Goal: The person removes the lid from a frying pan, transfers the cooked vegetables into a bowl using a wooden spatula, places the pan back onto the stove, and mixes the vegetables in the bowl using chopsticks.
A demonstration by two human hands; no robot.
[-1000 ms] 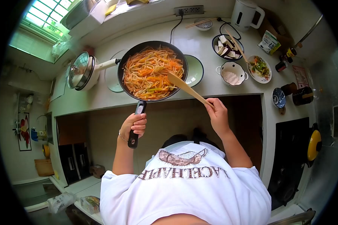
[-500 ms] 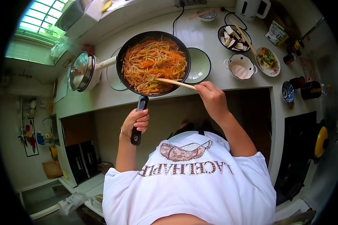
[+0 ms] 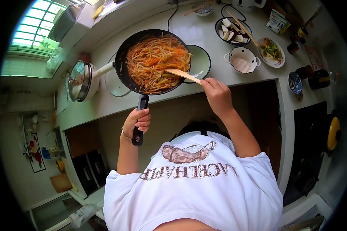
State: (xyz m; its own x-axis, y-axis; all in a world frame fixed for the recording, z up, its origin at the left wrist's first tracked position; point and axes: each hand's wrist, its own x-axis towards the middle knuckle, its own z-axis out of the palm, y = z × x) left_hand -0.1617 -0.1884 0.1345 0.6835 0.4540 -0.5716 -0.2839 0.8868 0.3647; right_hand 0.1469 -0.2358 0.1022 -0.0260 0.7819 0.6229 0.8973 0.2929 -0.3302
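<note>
Head view: the left hand [image 3: 137,121] is wrapped round the handle [image 3: 143,102] of the pan [image 3: 121,63], which is over the counter [image 3: 198,31] near its front edge. The right hand [image 3: 218,96] grips the spatula [image 3: 185,74], its blade among the strips [image 3: 152,63] in the pan. A pale dish [image 3: 201,63] shows just beside the pan; farther right are a bowl [image 3: 217,27] of cut pieces [image 3: 238,38], a two-handled bowl [image 3: 253,57] and a plate [image 3: 280,61] of food [image 3: 272,49]

A kitchen: frying pan [image 3: 122,61], spatula [image 3: 184,75], pale counter [image 3: 194,30].
</note>
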